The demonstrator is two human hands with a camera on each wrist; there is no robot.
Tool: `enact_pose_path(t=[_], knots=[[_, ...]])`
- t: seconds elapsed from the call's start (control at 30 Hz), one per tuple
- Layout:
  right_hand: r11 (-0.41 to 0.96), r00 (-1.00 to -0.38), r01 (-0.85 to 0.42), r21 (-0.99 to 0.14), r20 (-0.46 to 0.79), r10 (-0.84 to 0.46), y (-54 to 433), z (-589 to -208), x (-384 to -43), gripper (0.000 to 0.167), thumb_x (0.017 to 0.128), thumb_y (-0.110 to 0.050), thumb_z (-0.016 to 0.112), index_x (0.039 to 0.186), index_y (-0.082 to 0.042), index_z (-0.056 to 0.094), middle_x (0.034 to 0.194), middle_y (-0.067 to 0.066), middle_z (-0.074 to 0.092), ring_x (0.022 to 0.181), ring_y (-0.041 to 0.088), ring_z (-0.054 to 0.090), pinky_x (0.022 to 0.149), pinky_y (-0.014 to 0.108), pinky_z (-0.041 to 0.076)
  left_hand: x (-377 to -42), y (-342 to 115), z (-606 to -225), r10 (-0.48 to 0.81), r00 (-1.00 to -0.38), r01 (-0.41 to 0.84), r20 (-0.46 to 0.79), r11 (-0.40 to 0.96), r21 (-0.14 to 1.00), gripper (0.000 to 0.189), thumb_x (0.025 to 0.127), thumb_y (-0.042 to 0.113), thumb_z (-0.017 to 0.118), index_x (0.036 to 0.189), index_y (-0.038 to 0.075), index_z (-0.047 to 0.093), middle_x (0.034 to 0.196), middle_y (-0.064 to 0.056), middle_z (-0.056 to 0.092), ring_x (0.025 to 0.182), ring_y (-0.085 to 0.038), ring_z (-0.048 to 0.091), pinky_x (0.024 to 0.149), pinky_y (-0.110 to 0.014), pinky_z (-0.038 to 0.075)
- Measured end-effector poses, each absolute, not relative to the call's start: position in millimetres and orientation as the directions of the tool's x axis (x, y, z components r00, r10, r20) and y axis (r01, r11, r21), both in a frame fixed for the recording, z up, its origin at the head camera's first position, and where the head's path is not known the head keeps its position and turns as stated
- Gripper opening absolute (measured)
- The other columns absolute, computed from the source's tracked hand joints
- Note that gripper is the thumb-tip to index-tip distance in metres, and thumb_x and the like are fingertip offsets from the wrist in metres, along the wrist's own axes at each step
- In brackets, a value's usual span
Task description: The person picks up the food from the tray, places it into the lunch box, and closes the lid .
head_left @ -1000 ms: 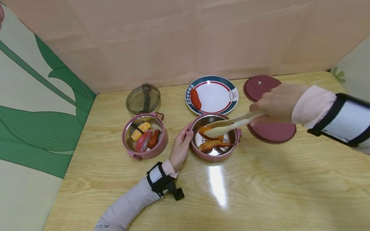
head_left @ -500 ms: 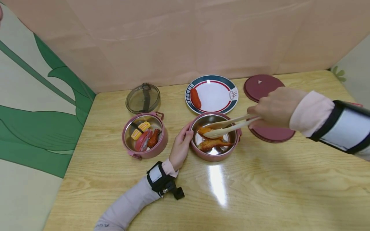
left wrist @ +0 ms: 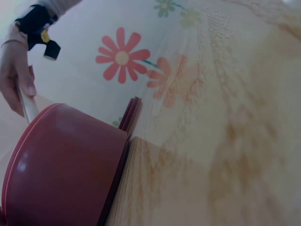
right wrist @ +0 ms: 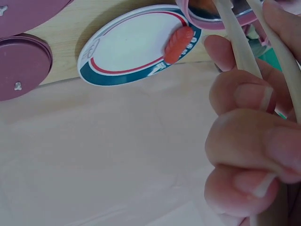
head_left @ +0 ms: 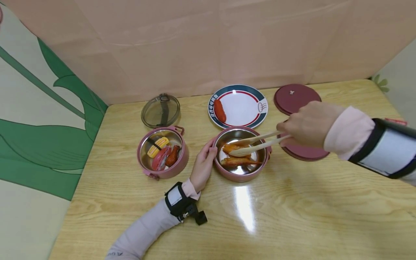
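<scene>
In the head view my left hand (head_left: 203, 166) grips the left side of a pink steel-lined pot (head_left: 238, 178), thumb at the rim. My right hand (head_left: 308, 124) holds pale tongs (head_left: 258, 147) with its fingers curled round their arms, as the right wrist view also shows. The tongs' tips reach down into the pot at an orange-brown food piece (head_left: 228, 148), partly covering it. I cannot tell whether they pinch it. A second browned piece (head_left: 240, 161), long with a thin end, lies in front of it on the pot's floor.
Behind the pot stands a blue-rimmed plate (head_left: 242, 108) with a red sausage (head_left: 219, 111). Two maroon lids (head_left: 294, 97) lie at the right, partly under my right hand. On the left are another pink pot (head_left: 170, 173) holding several food pieces and a clear lid (head_left: 152, 112).
My right hand has shifted slightly left, and the arms of the tongs show farther apart near the hand. The front food piece has turned a little. My left hand stays on the pot.
</scene>
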State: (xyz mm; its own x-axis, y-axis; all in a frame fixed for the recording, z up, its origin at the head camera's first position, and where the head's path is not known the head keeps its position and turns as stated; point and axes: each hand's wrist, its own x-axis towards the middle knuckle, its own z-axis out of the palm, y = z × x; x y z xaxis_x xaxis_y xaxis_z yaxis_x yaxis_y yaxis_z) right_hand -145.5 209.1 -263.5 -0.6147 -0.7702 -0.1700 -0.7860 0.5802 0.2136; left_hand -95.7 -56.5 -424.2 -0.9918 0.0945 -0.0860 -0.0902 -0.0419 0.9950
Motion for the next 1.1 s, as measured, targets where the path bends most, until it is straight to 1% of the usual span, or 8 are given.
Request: enact_pose_path(t=[0.3,0.6,0.77,0.93,1.0,1.1], knots=[[0.580,-0.618,-0.780,0.235,-0.150,-0.772,206.0,-264.4,-142.0,0.027,0.076,-0.044,0.079,0.074,-0.023,0.061,0.053,-0.011,0.047,0.042,0.013,0.035,0.038,0.032,0.034,-95.2,-56.6,-424.0,0.094,-0.992,-0.088,-0.083,-0.048,0.995,0.044,0.104,0.014,0.042,0.146,0.001,0.039,0.151,-0.015,0.039,0.142,-0.025,0.031,0.118,-0.039,0.025],[0.600,-0.637,-0.765,0.234,-0.146,-0.756,207.2,-263.0,-142.6,0.029,0.076,-0.045,0.078,0.074,-0.023,0.060,0.052,-0.010,0.048,0.042,0.013,0.036,0.038,0.032,0.034,-95.4,-56.8,-423.8,0.099,-0.989,-0.112,-0.108,-0.037,0.993,0.045,0.105,0.017,0.042,0.147,0.002,0.038,0.153,-0.013,0.037,0.143,-0.023,0.030,0.119,-0.038,0.024],[0.613,-0.648,-0.760,0.219,-0.169,-0.743,208.7,-258.7,-142.9,0.031,0.076,-0.045,0.078,0.077,-0.022,0.058,0.055,-0.008,0.049,0.043,0.014,0.038,0.038,0.033,0.035,-96.0,-57.0,-423.0,0.105,-0.987,-0.126,-0.122,-0.035,0.991,0.046,0.105,0.020,0.041,0.148,0.004,0.038,0.153,-0.011,0.037,0.144,-0.022,0.030,0.118,-0.038,0.025],[0.632,-0.663,-0.748,0.202,-0.172,-0.729,210.5,-252.1,-144.1,0.030,0.077,-0.046,0.077,0.077,-0.024,0.057,0.055,-0.008,0.048,0.043,0.015,0.040,0.038,0.035,0.038,-96.3,-57.3,-422.4,0.108,-0.986,-0.134,-0.130,-0.032,0.990,0.046,0.105,0.022,0.041,0.148,0.005,0.038,0.153,-0.009,0.038,0.143,-0.020,0.030,0.118,-0.037,0.025],[0.641,-0.670,-0.742,0.199,-0.173,-0.722,211.7,-249.2,-145.8,0.029,0.076,-0.043,0.079,0.077,-0.024,0.057,0.055,-0.009,0.048,0.044,0.015,0.041,0.039,0.036,0.040,-96.3,-57.4,-422.2,0.110,-0.986,-0.130,-0.126,-0.034,0.991,0.045,0.105,0.021,0.041,0.148,0.005,0.038,0.153,-0.010,0.038,0.143,-0.021,0.030,0.119,-0.037,0.024],[0.656,-0.681,-0.732,0.185,-0.185,-0.708,213.9,-244.9,-149.9,0.027,0.077,-0.044,0.078,0.079,-0.026,0.058,0.056,-0.011,0.049,0.045,0.013,0.043,0.040,0.036,0.042,-96.7,-57.3,-422.2,0.111,-0.986,-0.127,-0.122,-0.038,0.991,0.045,0.105,0.020,0.041,0.147,0.005,0.039,0.153,-0.010,0.038,0.144,-0.021,0.030,0.119,-0.038,0.024]])
